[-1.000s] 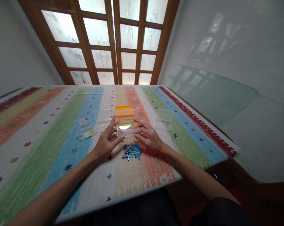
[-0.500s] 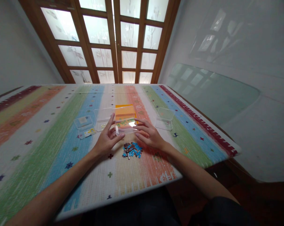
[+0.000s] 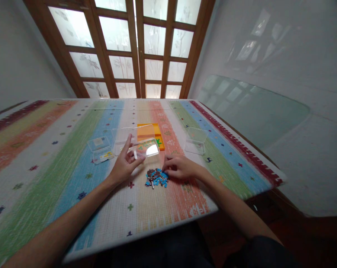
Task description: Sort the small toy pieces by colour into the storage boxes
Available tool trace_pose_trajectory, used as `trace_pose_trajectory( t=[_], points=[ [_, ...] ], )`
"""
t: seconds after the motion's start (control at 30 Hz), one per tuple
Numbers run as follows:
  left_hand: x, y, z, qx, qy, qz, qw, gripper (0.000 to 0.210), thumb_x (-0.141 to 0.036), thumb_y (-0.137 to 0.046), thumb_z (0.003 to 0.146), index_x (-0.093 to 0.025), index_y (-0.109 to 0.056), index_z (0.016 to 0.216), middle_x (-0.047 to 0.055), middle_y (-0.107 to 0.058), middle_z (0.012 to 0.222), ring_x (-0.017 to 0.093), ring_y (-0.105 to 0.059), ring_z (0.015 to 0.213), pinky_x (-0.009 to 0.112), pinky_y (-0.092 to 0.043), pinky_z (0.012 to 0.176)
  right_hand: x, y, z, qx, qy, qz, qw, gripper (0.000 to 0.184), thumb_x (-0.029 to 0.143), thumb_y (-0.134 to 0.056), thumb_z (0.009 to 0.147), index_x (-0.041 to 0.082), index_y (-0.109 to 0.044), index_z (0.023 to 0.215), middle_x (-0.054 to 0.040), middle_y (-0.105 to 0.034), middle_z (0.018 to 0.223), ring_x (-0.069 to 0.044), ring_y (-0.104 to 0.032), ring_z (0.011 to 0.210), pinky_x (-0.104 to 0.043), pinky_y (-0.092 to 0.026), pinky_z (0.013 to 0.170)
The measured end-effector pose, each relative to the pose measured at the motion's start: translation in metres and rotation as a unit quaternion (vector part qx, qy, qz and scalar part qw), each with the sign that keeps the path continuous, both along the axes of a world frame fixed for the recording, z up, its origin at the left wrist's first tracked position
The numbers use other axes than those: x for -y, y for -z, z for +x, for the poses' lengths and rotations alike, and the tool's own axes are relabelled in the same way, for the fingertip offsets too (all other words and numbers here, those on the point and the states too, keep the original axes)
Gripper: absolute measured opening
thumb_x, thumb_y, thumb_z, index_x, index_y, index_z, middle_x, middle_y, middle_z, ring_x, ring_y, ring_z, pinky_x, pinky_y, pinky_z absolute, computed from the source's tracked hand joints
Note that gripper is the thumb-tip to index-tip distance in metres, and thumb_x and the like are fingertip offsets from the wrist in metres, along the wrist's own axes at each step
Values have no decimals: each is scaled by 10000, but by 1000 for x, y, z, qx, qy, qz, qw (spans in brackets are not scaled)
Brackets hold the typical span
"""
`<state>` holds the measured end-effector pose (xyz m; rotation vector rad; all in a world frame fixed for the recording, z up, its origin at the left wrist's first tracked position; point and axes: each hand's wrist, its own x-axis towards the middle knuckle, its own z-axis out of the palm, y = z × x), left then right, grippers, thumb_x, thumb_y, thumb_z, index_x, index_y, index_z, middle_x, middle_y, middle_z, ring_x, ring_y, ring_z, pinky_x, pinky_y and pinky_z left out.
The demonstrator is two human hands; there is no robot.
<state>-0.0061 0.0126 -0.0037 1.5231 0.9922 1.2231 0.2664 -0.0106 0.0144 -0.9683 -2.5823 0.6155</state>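
My left hand [image 3: 125, 162] grips the left end of a clear plastic box [image 3: 146, 149], which is tilted above the table. Its thumb and fingers are closed on that end. My right hand [image 3: 179, 166] is at the right edge of a small pile of blue and brown plastic pieces [image 3: 156, 178]. The right fingers are bent together at the pile, and whether a piece is between them I cannot make out. Behind the clear box lies an orange tray [image 3: 160, 130] with green pieces in it.
On the left stands an open clear box [image 3: 98, 145] with yellow pieces in it. Another open clear container [image 3: 196, 140] is on the right. A larger clear box [image 3: 118, 138] sits behind my left hand. A striped cloth [image 3: 107, 208] covers the table.
My right hand has let go of the clear box and come down toward me to the pile. The box, in my left hand, has shifted slightly left.
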Motion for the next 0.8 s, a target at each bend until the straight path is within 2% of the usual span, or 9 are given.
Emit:
trace_pose_trajectory(
  t=[0.3,0.8],
  points=[
    [0,0,0,13,5,-19,1000,1097,-250,-845,769,-435,-191,1629,139,-421,1536,131,-679,907,381,-610,926,-2,1,7,-28,25,-38,999,145,163,-634,884,165,-763,950,-42,-614,885,-138,-583,753,-280,-476,721],
    [1,0,0,14,19,-2,1000,1058,-235,-829,775,-445,-227,1619,116,-442,1505,131,-683,903,370,-623,888,-3,5,4,-6,23,-5,1000,111,249,-659,913,177,-716,850,-45,-617,870,-160,-580,790,-301,-457,743]
  ],
)
